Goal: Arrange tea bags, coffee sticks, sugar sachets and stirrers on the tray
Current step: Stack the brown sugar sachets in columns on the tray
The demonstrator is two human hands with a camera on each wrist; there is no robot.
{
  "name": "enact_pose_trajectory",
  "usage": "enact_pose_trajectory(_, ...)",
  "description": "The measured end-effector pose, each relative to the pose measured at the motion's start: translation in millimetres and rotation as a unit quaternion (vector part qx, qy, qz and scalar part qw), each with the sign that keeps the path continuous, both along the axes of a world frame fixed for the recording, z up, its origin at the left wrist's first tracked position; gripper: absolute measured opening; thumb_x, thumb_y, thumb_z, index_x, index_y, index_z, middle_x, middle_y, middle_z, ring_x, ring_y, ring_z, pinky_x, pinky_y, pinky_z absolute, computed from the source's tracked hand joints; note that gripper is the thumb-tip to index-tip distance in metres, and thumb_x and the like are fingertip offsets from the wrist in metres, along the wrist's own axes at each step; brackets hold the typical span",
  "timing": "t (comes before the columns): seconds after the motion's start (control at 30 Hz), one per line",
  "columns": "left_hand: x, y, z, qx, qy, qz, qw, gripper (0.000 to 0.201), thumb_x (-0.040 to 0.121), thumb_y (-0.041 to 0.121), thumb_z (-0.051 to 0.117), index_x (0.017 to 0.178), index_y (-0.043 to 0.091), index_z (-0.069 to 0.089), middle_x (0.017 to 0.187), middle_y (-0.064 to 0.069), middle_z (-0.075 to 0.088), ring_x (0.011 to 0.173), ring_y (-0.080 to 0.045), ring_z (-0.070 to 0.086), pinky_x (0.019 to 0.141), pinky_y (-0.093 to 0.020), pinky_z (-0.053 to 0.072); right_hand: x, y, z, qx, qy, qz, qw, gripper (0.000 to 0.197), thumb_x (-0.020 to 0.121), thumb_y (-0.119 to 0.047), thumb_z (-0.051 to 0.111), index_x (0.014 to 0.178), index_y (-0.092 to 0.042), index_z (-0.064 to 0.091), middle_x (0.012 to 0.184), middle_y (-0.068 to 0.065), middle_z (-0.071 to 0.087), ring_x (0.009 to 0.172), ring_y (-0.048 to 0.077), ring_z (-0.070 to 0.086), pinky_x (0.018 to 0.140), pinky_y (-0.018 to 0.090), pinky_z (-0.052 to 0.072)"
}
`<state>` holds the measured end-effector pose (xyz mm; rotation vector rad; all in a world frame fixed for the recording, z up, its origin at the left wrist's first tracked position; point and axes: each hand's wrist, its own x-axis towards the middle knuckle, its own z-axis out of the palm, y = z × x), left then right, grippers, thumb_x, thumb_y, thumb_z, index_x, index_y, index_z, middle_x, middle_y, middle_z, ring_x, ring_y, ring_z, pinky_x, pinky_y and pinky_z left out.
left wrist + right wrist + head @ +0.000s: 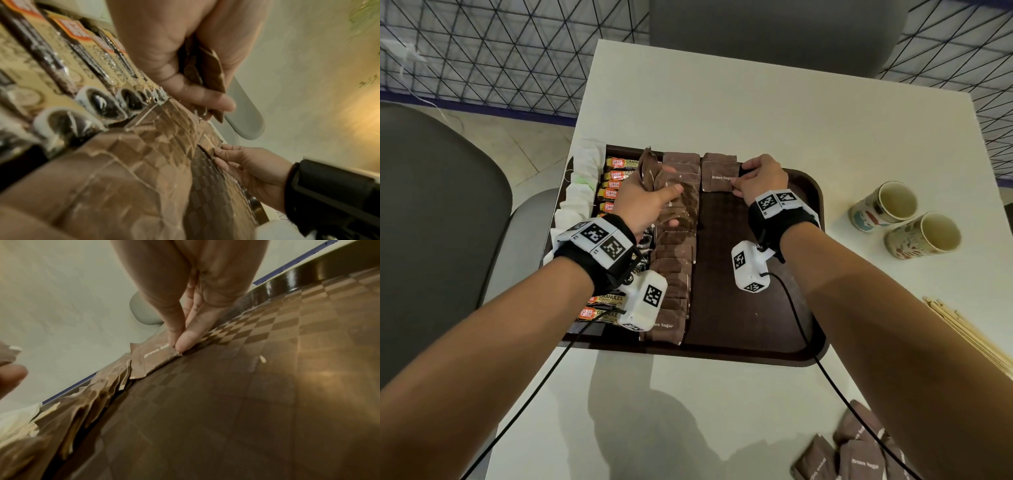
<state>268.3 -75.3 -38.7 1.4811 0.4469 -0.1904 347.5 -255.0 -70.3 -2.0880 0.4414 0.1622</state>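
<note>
Brown tray (pixel 806 192) on white counter (pixel 722 102): coffee sticks (pixel 613 186), sugar sachets (pixel 674 267) in rows. Left hand (pixel 645 202) grips sachet bundle (pixel 650 171); right hand (pixel 760 178) pinches a sachet (pixel 719 178) at far edge. Stirrers (pixel 969 335), two cups (pixel 904 219), loose sachets (pixel 859 452) beside tray.

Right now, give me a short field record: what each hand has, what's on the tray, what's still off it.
left hand: grips a bunch of brown sugar sachets
right hand: pinches one sachet, laying it on the tray
on tray: tea bags, coffee sticks, sachet column
off tray: loose sachets, stirrers, two cups
</note>
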Motion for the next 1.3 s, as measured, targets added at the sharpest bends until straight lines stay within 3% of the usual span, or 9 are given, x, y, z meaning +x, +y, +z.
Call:
enact_pose_trajectory(0.17,-2,2,1,0.007,-0.002,-0.002,1.000,0.015,0.088,0.006,0.065,0.096,0.018,0.061,0.078,-0.001,0.064,0.054,-0.008,0.065,0.043,-0.022,0.049,0,-1,-1,-0.009,0.002,-0.002,1.000,0.026,0.078,-0.004,0.074,0.099,-0.007,0.059,0.064,-0.004,0.057,0.063,0.012,0.062,0.075,0.037,0.059)
enact_pose_trajectory(0.3,-2,2,2,0.008,-0.001,0.000,1.000,0.014,0.087,0.007,0.065,0.095,0.019,0.062,0.084,-0.004,0.066,0.058,-0.011,0.066,0.044,-0.022,0.049,-1,-3,2,-0.043,-0.024,-0.008,0.999,0.026,0.074,-0.017,0.076,0.091,-0.015,0.056,0.070,-0.003,0.062,0.083,0.023,0.068,0.080,0.038,0.057)
enact_pose_trajectory(0.43,-3,-1,6,-0.012,0.010,0.005,1.000,0.011,0.090,0.010,0.062,0.097,0.019,0.062,0.092,-0.006,0.067,0.067,-0.016,0.066,0.045,-0.023,0.050,-10,6,18,-0.021,-0.049,0.002,0.999,0.024,0.077,-0.024,0.073,0.093,-0.014,0.058,0.072,-0.004,0.060,0.081,0.021,0.068,0.077,0.035,0.057)
enact_pose_trajectory(0.6,-6,-5,8,-0.023,0.007,0.002,1.000,0.010,0.092,0.011,0.060,0.098,0.019,0.062,0.087,-0.005,0.065,0.064,-0.017,0.066,0.044,-0.023,0.050,-39,34,42,0.122,0.009,0.144,0.982,0.028,0.086,-0.036,0.066,0.091,-0.008,0.063,0.077,0.006,0.063,0.064,0.014,0.063,0.065,0.026,0.059)
enact_pose_trajectory(0.73,-14,-5,11,-0.017,-0.012,-0.020,1.000,0.015,0.090,0.007,0.062,0.093,0.022,0.060,0.089,-0.002,0.065,0.067,-0.014,0.067,0.041,-0.021,0.050,-53,38,47,0.162,0.033,0.220,0.961,0.023,0.088,-0.023,0.065,0.097,-0.001,0.065,0.075,0.007,0.062,0.062,0.010,0.060,0.057,0.016,0.054)
enact_pose_trajectory(0.87,-21,0,12,-0.004,-0.023,-0.035,0.999,0.019,0.085,0.006,0.068,0.092,0.021,0.059,0.090,-0.006,0.065,0.066,-0.017,0.066,0.039,-0.021,0.048,-58,33,50,0.191,0.034,0.214,0.957,0.011,0.089,-0.007,0.062,0.096,0.001,0.065,0.073,0.006,0.059,0.061,0.007,0.059,0.055,0.013,0.052)
enact_pose_trajectory(1.0,-26,1,12,0.001,-0.018,-0.024,1.000,0.021,0.082,0.011,0.073,0.096,0.020,0.060,0.091,-0.005,0.067,0.061,-0.016,0.068,0.040,-0.021,0.048,-61,31,54,0.159,0.020,0.205,0.966,0.004,0.090,-0.005,0.060,0.087,-0.004,0.063,0.072,0.003,0.058,0.063,0.009,0.059,0.057,0.014,0.055)
enact_pose_trajectory(1.1,-29,1,14,-0.001,-0.015,-0.010,1.000,0.020,0.083,0.014,0.072,0.101,0.013,0.062,0.089,-0.004,0.068,0.057,-0.011,0.068,0.041,-0.021,0.049,-60,30,54,0.165,0.001,0.146,0.975,0.018,0.092,-0.006,0.058,0.075,-0.014,0.056,0.074,0.003,0.057,0.059,0.007,0.060,0.058,0.016,0.056)
enact_pose_trajectory(1.3,-31,0,12,0.000,0.003,0.007,1.000,0.006,0.088,0.017,0.067,0.091,0.015,0.063,0.082,-0.007,0.067,0.055,-0.013,0.067,0.039,-0.023,0.049,-63,26,58,0.231,0.001,0.077,0.970,0.019,0.092,-0.003,0.055,0.074,-0.009,0.053,0.068,0.007,0.057,0.047,0.006,0.061,0.062,0.022,0.058)
